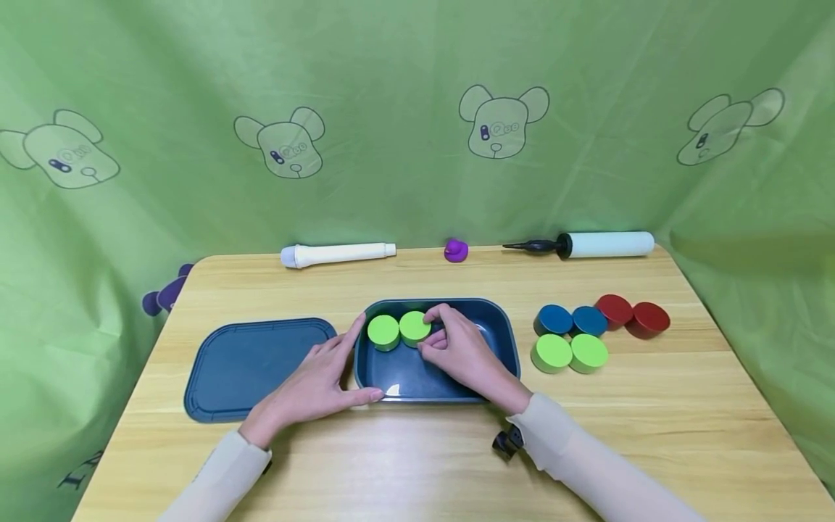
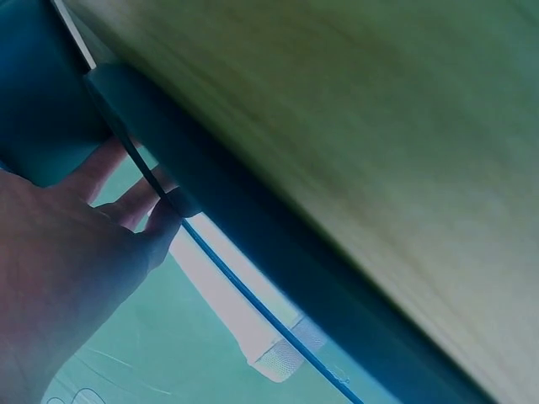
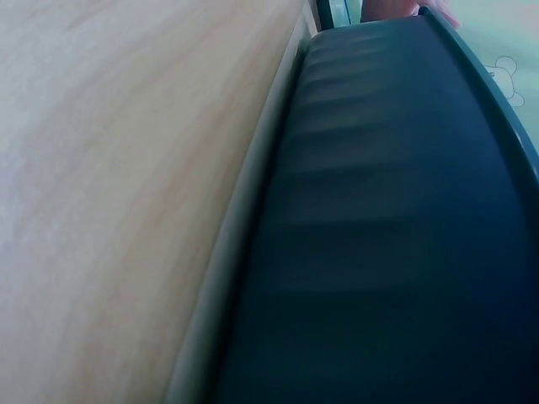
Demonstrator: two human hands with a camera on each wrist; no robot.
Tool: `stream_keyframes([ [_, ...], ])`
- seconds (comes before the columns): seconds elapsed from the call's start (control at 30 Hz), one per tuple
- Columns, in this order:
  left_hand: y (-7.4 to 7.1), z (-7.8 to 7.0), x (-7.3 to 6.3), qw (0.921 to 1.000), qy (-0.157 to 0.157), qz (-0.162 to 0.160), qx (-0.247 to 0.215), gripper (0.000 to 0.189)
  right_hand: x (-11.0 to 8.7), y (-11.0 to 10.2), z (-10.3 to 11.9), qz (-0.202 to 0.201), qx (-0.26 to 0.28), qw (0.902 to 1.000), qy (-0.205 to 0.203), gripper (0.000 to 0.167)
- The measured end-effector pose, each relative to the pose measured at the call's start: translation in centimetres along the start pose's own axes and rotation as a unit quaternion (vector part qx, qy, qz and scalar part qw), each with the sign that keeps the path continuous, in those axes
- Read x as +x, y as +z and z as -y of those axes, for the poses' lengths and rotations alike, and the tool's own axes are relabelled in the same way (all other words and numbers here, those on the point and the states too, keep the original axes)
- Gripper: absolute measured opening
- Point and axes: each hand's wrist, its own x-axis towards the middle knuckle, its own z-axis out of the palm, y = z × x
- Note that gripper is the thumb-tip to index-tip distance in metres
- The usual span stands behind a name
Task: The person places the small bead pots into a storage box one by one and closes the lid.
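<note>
A dark blue rectangular box stands in the middle of the table. Two bright green round blocks sit side by side at its back left, a left one and a right one. My right hand reaches into the box and pinches the right block between thumb and fingers. With thumb and fingers spread, my left hand touches the box's left end. In the right wrist view the box's outer wall fills much of the picture, and my right hand is out of sight there.
A dark blue lid lies left of the box. To the right are two green blocks, two blue ones and two red ones. Along the back lie a white microphone-shaped object, a purple duck and a hand pump.
</note>
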Motion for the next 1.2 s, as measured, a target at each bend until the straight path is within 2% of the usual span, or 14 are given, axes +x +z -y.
stream_keyframes([
  [0.4, 0.0, 0.1, 0.0, 1.0000, 0.001, 0.003, -0.001, 0.120, -0.4, -0.7, 0.4, -0.006, -0.002, 0.9998, 0.017, 0.045],
  [0.63, 0.1, 0.1, 0.0, 1.0000, 0.006, 0.000, -0.001, 0.120, -1.0, -1.2, 0.5, -0.019, -0.005, 0.9997, -0.011, 0.045],
  [0.77, 0.3, 0.2, -0.1, 1.0000, 0.004, 0.001, -0.002, 0.120, -1.4, -1.7, 0.5, -0.030, -0.012, 0.9993, -0.020, 0.044],
  [1.03, 0.5, 0.3, -0.1, 1.0000, 0.005, -0.003, -0.001, 0.120, -2.4, -3.2, 0.4, -0.033, -0.023, 0.9992, -0.004, 0.042],
  [1.2, 0.4, 0.3, -0.1, 0.9999, 0.009, -0.008, 0.004, 0.120, -2.8, -4.3, 0.5, -0.043, -0.028, 0.9986, -0.011, 0.041],
])
